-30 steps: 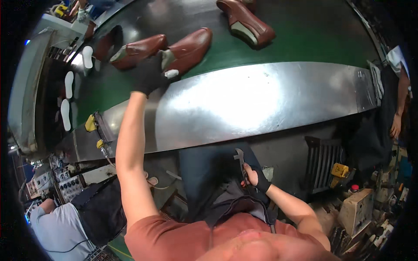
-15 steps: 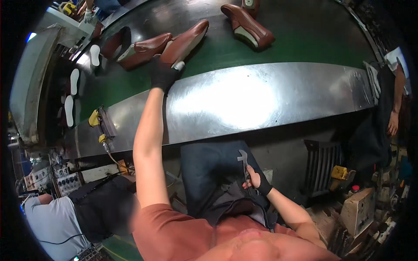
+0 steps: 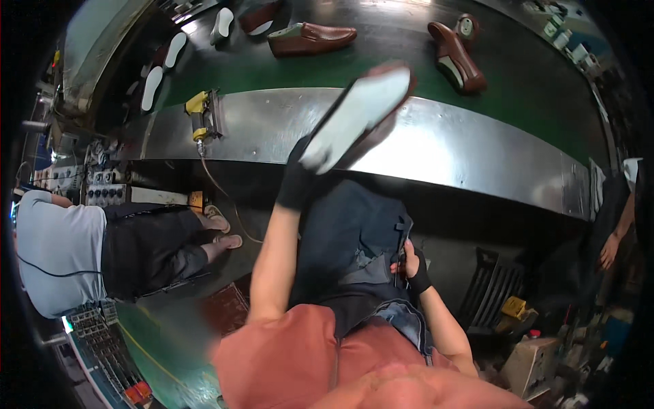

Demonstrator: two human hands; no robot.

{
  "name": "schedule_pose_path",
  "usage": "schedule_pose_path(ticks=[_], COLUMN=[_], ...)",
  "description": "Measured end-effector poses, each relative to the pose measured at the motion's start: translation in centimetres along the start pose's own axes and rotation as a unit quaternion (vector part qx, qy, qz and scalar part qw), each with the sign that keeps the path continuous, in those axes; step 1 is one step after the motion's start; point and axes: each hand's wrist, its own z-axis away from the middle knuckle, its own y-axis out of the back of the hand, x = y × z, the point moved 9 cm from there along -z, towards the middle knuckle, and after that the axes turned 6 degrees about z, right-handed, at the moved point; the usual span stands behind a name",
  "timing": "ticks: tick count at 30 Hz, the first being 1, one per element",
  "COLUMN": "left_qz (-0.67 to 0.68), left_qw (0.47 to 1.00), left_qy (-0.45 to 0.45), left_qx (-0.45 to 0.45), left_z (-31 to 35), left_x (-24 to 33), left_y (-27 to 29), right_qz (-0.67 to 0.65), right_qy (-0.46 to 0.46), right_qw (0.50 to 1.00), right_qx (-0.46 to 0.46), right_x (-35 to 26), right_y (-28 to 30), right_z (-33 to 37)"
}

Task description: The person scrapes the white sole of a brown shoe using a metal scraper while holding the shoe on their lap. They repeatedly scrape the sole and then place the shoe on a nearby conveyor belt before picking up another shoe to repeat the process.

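Observation:
My left hand, in a black fingerless glove, is closed around one end of a brown leather shoe. The shoe hangs tilted above the metal ledge with its white underside up, slightly smeared by motion. Low by my lap, my right hand, also gloved, grips a slim metal tool with a hammer-like head; its lower part is partly hidden by my fingers. Beyond the ledge, another brown shoe lies on the green belt.
A metal ledge edges the belt. A yellow pneumatic gun with a hose lies on it. More brown shoes and white-soled pieces are on the belt. A person sits at left; another person's arm shows at right.
My left hand has lifted the shoe off the belt, drawn it toward me and turned its white underside up. My right hand still holds the tool. The view has shifted.

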Motion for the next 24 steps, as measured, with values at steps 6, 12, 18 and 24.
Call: schedule_pose_path(ticks=[6, 12, 18, 24], left_qz=[0.005, 0.018, 0.216, 0.191], left_qw=[1.000, 0.987, 0.938, 0.947], left_qy=[0.020, 0.043, 0.032, 0.028], left_qx=[-0.013, -0.156, -0.268, -0.255], left_z=[10.4, 11.2, 11.1, 11.8], left_x=[4.7, 3.7, 4.2, 7.8], left_y=[6.6, -5.3, -11.4, -11.6], right_qz=[0.092, 0.109, 0.017, -0.162], right_qy=[0.062, 0.072, 0.198, 0.001], right_qw=[0.994, 0.987, 0.964, 0.936], right_qx=[0.001, -0.089, -0.177, -0.313], right_x=[-3.2, -5.9, -6.5, -6.7], right_y=[0.0, -3.9, -7.7, -8.1], right_z=[6.0, 13.7, 15.6, 17.5])
